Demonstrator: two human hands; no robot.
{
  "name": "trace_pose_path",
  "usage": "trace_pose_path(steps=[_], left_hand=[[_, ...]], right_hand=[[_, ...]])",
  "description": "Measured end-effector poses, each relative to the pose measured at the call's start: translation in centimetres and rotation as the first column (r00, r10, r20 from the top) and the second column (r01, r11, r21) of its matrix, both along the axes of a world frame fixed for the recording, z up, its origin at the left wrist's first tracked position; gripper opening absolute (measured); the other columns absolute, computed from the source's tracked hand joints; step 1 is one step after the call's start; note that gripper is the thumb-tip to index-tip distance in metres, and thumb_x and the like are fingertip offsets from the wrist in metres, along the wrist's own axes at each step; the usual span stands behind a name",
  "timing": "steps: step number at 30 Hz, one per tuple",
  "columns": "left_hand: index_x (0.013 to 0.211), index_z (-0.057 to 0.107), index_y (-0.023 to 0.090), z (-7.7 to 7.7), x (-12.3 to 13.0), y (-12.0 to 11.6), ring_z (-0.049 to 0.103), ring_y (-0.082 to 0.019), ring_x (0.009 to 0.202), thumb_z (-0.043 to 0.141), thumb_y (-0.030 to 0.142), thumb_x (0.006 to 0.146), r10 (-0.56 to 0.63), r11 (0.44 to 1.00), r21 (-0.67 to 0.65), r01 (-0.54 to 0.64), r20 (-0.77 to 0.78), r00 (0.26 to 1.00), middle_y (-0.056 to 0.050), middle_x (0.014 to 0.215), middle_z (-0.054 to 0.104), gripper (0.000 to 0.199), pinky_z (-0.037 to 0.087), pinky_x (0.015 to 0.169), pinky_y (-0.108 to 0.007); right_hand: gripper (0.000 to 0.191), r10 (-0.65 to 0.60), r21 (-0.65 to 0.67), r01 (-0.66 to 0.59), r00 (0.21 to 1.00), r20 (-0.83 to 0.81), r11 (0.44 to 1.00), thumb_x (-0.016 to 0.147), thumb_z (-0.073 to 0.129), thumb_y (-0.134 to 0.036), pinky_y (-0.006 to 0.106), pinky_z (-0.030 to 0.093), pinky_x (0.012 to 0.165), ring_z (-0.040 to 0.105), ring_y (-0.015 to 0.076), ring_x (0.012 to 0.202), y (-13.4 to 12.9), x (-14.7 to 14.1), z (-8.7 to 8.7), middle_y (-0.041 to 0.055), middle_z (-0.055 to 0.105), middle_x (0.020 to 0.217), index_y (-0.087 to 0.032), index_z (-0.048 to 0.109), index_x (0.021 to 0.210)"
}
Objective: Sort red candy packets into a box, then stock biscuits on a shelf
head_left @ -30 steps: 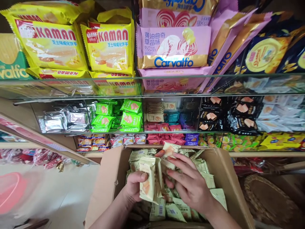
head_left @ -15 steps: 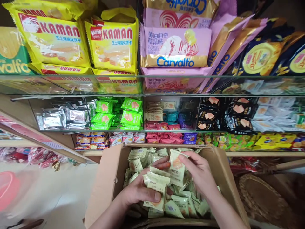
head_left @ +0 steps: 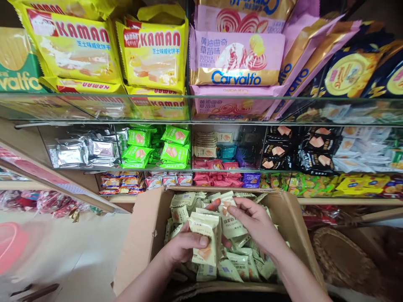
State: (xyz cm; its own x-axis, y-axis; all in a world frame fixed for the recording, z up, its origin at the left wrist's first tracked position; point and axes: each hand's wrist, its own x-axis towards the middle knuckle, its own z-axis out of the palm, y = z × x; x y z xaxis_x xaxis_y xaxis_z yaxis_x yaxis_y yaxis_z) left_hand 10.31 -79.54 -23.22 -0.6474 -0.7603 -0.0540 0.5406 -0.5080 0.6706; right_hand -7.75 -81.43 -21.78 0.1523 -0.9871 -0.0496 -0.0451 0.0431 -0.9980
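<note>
Over an open cardboard box (head_left: 143, 243) full of small pale green snack packets (head_left: 237, 266), my left hand (head_left: 185, 245) grips a stack of the same packets (head_left: 204, 239), thumb across the front one. My right hand (head_left: 253, 218) pinches a single pale green packet (head_left: 231, 218) by its right side, just right of the stack. Fingertips of my left hand show behind this packet. How many packets are in the stack cannot be made out.
Beyond the box, a glass-fronted shelf (head_left: 189, 167) holds silver packets (head_left: 71, 155), green packets (head_left: 138, 155) and black packets (head_left: 277, 149). Larger yellow bags (head_left: 154, 54) and pink bags (head_left: 237, 58) stand above. A pink basin (head_left: 11, 247) is at left, a woven basket (head_left: 344, 260) at right.
The stack in my left hand has risen and turned more upright. My right hand has moved slightly left and up, bringing its packet close to the stack.
</note>
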Motion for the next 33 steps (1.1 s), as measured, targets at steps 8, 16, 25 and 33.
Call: trace_pose_path(steps=[8, 16, 25, 33], left_hand=[[0.124, 0.039, 0.011, 0.1, 0.3, 0.1, 0.063, -0.026, 0.072, 0.067, 0.024, 0.054, -0.071, 0.997, 0.006, 0.07, 0.053, 0.996, -0.01, 0.077, 0.068, 0.077, 0.046, 0.06, -0.03], [0.114, 0.049, 0.01, -0.3, 0.4, 0.2, 0.061, -0.026, 0.071, 0.068, 0.03, 0.055, -0.053, 0.999, -0.005, 0.054, 0.125, 0.991, -0.011, 0.075, 0.067, 0.065, 0.045, 0.061, -0.034], [0.117, 0.043, 0.02, 0.4, 1.4, 0.2, 0.059, -0.025, 0.084, 0.07, 0.018, 0.057, -0.032, 0.989, -0.13, 0.069, 0.265, 0.964, -0.008, 0.095, 0.062, 0.065, 0.041, 0.07, -0.031], [0.117, 0.044, 0.02, 0.5, 1.2, 0.5, 0.059, -0.025, 0.082, 0.071, 0.023, 0.056, 0.02, 0.995, -0.101, -0.001, 0.193, 0.981, -0.011, 0.111, 0.054, 0.067, 0.042, 0.07, -0.032]], right_hand=[[0.019, -0.153, 0.032, 0.15, 0.978, 0.14, 0.988, 0.068, 0.063, -0.034, 0.021, 0.037, 0.056, 0.047, 0.0097, 0.059, -0.3, 0.5, -0.3, -0.004, 0.052, 0.064, -0.018, 0.055, 0.074], [0.033, -0.166, 0.103, 0.14, 0.938, 0.305, 0.985, 0.066, 0.065, -0.035, 0.029, 0.045, 0.07, 0.057, 0.0178, 0.079, -0.6, 0.1, 0.3, 0.0044, 0.063, 0.092, -0.02, 0.054, 0.093], [0.034, 0.155, -0.107, -0.236, 0.858, -0.49, 0.966, 0.069, 0.06, -0.032, 0.037, 0.04, 0.081, 0.054, 0.0231, 0.093, -1.9, -2.7, 4.5, 0.0025, 0.06, 0.105, -0.03, 0.057, 0.103], [0.025, -0.414, -0.495, -0.059, 0.468, -0.781, 0.867, 0.073, 0.053, -0.022, 0.033, 0.04, 0.068, 0.058, 0.0247, 0.081, -11.8, -1.7, 9.3, 0.008, 0.065, 0.087, -0.019, 0.058, 0.097]])
